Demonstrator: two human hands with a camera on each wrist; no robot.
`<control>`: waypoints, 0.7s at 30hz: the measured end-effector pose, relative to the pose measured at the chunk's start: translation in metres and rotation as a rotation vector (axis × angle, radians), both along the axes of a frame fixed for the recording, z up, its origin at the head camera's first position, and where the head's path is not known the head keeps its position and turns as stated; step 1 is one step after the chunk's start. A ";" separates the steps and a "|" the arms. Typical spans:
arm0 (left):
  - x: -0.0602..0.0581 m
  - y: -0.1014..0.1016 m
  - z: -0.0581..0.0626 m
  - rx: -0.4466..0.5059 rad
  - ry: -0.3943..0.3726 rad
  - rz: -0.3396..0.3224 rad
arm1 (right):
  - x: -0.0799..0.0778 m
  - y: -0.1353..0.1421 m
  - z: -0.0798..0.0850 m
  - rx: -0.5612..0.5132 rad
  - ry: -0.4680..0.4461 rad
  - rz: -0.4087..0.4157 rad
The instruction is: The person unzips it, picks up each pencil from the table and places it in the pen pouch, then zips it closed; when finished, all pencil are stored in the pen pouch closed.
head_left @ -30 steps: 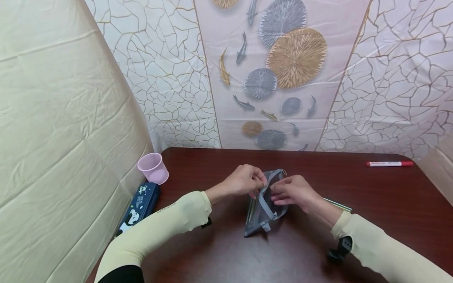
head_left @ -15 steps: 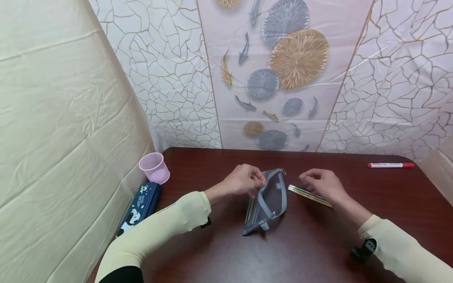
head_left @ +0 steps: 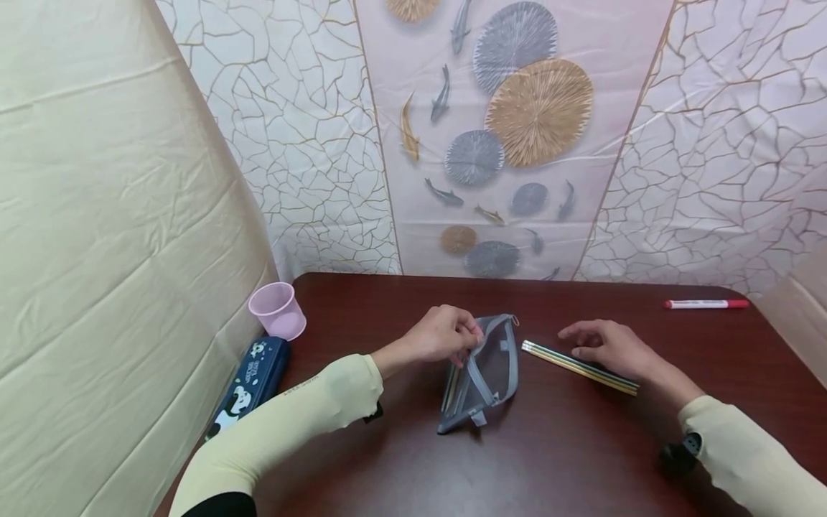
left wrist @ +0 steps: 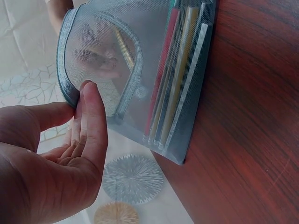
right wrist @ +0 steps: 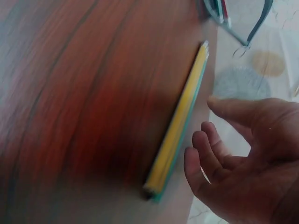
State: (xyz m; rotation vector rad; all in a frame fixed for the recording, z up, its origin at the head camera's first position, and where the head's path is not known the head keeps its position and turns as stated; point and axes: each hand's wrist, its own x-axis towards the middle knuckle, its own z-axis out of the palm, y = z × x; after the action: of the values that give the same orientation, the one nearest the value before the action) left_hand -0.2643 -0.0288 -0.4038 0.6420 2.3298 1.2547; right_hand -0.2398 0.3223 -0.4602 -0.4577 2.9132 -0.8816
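My left hand (head_left: 446,334) pinches the zippered edge of a grey mesh pencil pouch (left wrist: 154,93) between thumb and fingers, and its mouth gapes. Through the mesh, several pencils (left wrist: 175,79) in red, yellow and silvery tones lie along the pouch's bottom. To the right of the pouch, a small bundle of pencils (head_left: 578,368), yellow and green, lies slanting on the table. My right hand (head_left: 614,347) hovers just above and behind that bundle, fingers loosely bent with nothing between them. In the right wrist view, the thumb and fingers are spread beside the pencils (right wrist: 177,121).
A red and white marker (head_left: 706,304) lies at the back right of the dark wooden table (head_left: 517,467). At the left edge, a pink cup (head_left: 278,311) stands behind a navy pencil case (head_left: 248,384) with a panda picture. Patterned cloth hangs behind.
My right hand has come out of the pouch's mouth and moved right, over the pencils on the table. My left hand keeps its hold on the pouch's edge.
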 end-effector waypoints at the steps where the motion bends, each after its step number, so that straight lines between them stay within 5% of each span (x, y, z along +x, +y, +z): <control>1: 0.000 0.001 0.000 0.000 -0.002 -0.002 | 0.000 0.004 -0.001 -0.011 -0.014 0.012; 10: -0.002 0.005 0.001 -0.019 0.008 -0.013 | 0.008 0.024 -0.005 -0.156 -0.128 0.043; 21: -0.001 0.002 0.003 -0.015 -0.001 0.014 | 0.006 0.018 -0.010 -0.094 -0.075 0.050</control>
State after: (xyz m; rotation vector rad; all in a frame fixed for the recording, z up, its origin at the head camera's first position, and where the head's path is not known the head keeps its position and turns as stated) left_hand -0.2656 -0.0271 -0.4011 0.6219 2.3443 1.2426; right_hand -0.2336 0.3401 -0.4701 -0.4896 2.7894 -1.0097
